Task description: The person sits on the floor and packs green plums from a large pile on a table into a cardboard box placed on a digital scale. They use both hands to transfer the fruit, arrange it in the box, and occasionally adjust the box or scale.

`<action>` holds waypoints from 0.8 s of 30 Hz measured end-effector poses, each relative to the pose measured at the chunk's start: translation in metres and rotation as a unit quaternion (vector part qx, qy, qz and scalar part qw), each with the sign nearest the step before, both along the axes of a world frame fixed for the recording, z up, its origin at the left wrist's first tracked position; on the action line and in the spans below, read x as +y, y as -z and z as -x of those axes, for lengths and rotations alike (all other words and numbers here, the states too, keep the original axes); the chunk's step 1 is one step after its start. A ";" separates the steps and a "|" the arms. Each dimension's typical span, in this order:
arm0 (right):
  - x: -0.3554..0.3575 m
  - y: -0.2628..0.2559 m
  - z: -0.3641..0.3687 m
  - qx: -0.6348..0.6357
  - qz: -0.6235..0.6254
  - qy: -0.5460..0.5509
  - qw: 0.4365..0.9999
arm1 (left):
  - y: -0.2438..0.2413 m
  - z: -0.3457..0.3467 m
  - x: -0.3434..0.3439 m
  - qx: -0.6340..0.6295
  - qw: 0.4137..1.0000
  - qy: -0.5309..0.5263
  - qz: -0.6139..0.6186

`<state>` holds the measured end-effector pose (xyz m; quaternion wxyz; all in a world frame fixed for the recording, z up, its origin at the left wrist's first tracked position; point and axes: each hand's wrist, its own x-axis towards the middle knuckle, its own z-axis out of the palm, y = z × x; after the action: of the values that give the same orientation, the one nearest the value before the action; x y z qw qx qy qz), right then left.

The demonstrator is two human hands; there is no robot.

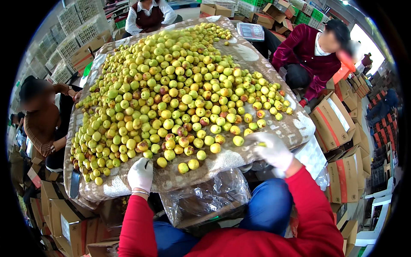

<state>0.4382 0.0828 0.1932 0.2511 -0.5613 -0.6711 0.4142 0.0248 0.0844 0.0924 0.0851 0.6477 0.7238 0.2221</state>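
Observation:
A broad heap of yellow-green jujubes (179, 93), some with red-brown patches, covers much of a table with a brown-and-white plush cloth (231, 159). My left hand (141, 175), in a white glove, rests curled at the near edge of the heap, just below a few fruits. A small dark mark shows at its fingers; whether anything is inside them is hidden. Over the table's near right edge is my right hand (273, 152), gloved too and blurred by motion. A yellow-green jujube (262, 144) shows between its fingers.
A cardboard box lined with clear plastic (208, 199) stands below the table edge before my knees. A phone (74, 184) lies at the left corner, a digital scale (250, 31) at the far right. Co-workers sit around the table; cartons (332, 122) line the right.

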 end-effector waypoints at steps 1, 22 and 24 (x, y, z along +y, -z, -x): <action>-0.012 0.005 -0.028 -0.012 -0.038 0.060 0.997 | -0.001 -0.002 0.001 -0.003 1.000 0.005 -0.001; -0.139 0.031 -0.198 0.297 0.038 0.531 0.792 | 0.007 0.004 -0.006 0.017 0.998 0.059 -0.017; -0.114 0.011 -0.168 0.229 0.039 0.479 0.847 | 0.009 0.007 -0.007 0.015 0.998 0.057 -0.016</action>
<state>0.6058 -0.0315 0.1825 0.5426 -0.7113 -0.2258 0.3855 0.0175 0.0778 0.0834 0.0765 0.6922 0.6834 0.2188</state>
